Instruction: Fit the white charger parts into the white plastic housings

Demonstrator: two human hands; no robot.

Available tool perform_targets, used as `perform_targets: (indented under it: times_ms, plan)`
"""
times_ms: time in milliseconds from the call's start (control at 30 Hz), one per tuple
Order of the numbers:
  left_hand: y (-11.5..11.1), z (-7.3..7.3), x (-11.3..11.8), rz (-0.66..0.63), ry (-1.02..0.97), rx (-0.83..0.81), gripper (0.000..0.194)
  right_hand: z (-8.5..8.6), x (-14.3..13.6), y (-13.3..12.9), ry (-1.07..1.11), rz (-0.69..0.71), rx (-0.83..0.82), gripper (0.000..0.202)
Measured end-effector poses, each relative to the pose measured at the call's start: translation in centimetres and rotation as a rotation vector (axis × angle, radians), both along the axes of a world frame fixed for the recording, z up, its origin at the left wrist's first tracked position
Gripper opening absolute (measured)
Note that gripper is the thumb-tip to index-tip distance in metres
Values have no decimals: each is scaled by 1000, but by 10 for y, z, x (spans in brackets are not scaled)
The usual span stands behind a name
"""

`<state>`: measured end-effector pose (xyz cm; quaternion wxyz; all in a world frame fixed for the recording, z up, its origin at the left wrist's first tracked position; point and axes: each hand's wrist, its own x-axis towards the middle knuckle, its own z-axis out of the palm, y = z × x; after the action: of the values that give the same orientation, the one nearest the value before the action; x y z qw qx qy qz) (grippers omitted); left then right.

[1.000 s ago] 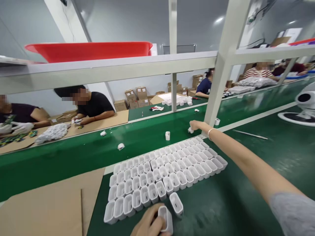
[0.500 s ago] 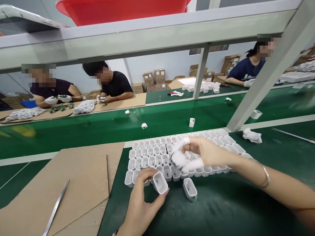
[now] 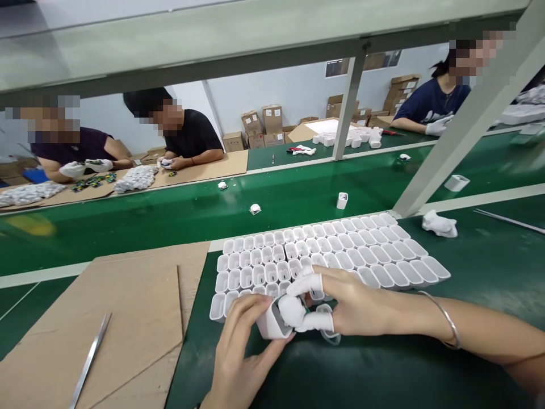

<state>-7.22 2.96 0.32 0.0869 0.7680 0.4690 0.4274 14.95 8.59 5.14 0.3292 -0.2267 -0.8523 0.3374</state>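
Held cup: tipped, with the mouth mostly hidden by a white lump with a green edge; cannot tell how far inside.
Loose cup: on the bench, partly covered by the right hand, hard to make out.
Cup rows: packed close together, partly blocked by both hands along the front.
Metal tool: lying on cardboard, cut off at the bottom.
Thin tool: cut off at the right side.
Far edge: pale strip just behind the back row; slanted post near the right end.
Open room: green bench top spreading out in front, below the right hand; cardboard to the left of the rows.
Left hand: fingers wrapped around the held cup, thumb underneath.
Right hand: fingers in white covers, narrow, pinching the white lump right at the held cup's mouth.
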Motion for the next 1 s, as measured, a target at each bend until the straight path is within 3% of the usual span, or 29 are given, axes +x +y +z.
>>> perform_targets:
  times_ms: [333,500,733,1000]
  plan:
    - [-2,1,3,20,18,25,31,3,1,-13,-70,-90,44,15]
    - [-2,1,3,15,1,22,31,4,0,-14,-89,-82,89,31]
    - [-4,2,3,44,-32,14,31,-11,-1,-11,-5,-110,202,45]
    - [-5,2,7,62,-62,51,31,-1,-4,-13,-85,-32,218,35]
